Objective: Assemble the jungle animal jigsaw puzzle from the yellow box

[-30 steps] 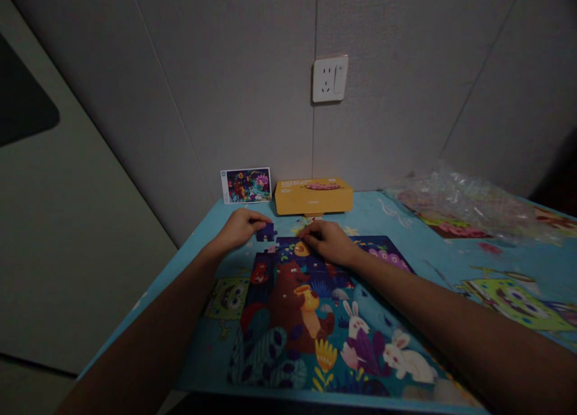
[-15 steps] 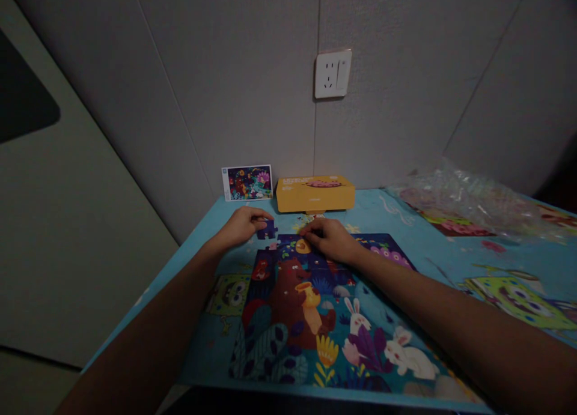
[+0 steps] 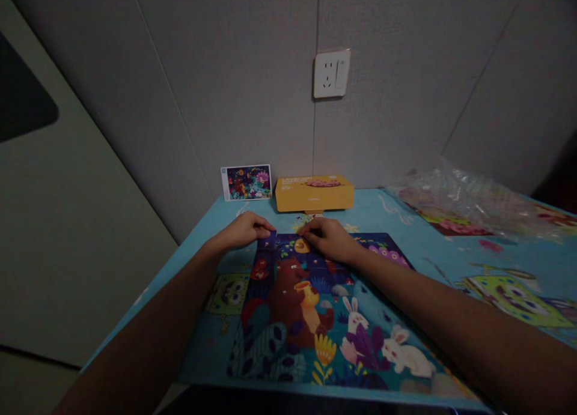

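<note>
The left hand [image 3: 246, 229] is at the far-left corner of the puzzle [image 3: 297, 322], thumb and forefinger closed on the far edge of the corner piece [image 3: 267, 241]. The piece lies in line with the rows beside and nearer to it. The right hand [image 3: 331, 238] rests at the far edge of the puzzle, right of the piece, with its thumb and forefinger drawn together. The light is dim: whether the right fingers pinch or only press, and whether the piece sits flush, cannot be told.

Step in hand, as judged: seating the corner piece. The next move calls for aligning its tabs, then applying even downward pressure while the right hand steadies the neighbouring section.

Reference position: the picture card [image 3: 249, 182] stands upright on the far left, beside the yellow box [image 3: 314, 194]. Clear plastic wrapping [image 3: 478, 199] lies on the far right of the table [image 3: 372, 217].
</note>
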A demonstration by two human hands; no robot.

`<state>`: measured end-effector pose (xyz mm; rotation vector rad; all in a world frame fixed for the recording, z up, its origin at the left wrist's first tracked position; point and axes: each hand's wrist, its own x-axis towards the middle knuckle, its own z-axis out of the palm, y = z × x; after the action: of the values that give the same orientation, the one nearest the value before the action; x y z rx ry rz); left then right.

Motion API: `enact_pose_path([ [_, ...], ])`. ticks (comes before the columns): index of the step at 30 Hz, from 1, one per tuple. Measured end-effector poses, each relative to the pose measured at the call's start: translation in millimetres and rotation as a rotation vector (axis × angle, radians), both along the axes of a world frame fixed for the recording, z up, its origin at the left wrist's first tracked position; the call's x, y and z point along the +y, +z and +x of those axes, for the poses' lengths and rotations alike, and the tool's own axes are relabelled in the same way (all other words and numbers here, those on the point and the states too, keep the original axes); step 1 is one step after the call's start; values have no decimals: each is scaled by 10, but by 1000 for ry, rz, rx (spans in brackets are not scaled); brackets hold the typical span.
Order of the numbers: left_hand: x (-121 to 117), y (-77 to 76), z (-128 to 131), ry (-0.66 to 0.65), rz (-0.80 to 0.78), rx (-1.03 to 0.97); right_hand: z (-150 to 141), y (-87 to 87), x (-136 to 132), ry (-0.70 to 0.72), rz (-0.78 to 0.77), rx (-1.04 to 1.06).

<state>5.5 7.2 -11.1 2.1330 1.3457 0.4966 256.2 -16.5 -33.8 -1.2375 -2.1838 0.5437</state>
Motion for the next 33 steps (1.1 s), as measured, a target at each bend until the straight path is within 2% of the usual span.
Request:
enact_pose_path([
  [5,-3,-16,-7,-27,135,110,4,-15,12,-5,-3,4],
  [11,16,-84,-3,-71,101,100,0,-4,-7,-15,-8,-14],
  [18,-31,-190,19,25,155,71,6,8,-25,-12,-21,16],
  [23,-117,-169,-42,-47,100,19,28,8,-49,-18,-24,39],
  [29,33,-319,-126,-82,126,49,38,-71,16,7,36,23],
  [33,36,-307,-136,-73,115,60,45,-71,11,21,25,31],
])
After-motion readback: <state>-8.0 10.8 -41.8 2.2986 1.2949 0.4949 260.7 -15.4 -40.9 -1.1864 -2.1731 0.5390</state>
